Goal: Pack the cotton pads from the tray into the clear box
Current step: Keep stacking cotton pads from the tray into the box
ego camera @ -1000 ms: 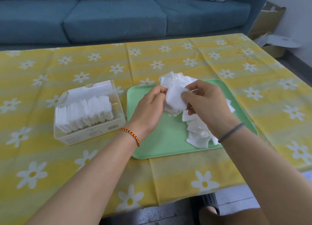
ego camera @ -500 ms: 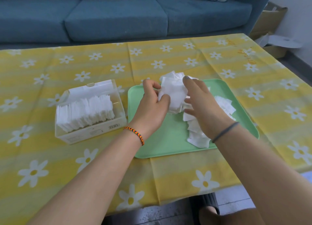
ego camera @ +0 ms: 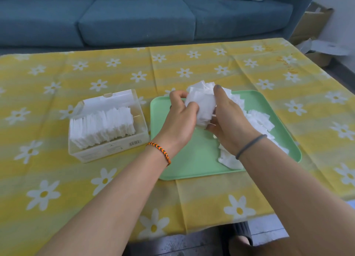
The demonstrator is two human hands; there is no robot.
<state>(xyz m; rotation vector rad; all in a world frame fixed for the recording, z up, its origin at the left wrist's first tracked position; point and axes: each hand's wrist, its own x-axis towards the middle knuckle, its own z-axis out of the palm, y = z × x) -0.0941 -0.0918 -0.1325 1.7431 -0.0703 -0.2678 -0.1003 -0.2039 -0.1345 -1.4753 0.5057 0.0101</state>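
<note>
here, both hands, left hand [ego camera: 179,119] and right hand [ego camera: 228,125], pinched a stack of cotton pads [ego camera: 201,104] between them, above the green tray [ego camera: 192,163]. pads looked light, soft, prone to fanning; best squeezed at the flat faces. clear box [ego camera: 107,150] sat just left of the tray.

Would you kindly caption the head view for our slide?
Both hands square up a white cotton-pad stack over the green tray, beside the part-filled clear box.
</note>
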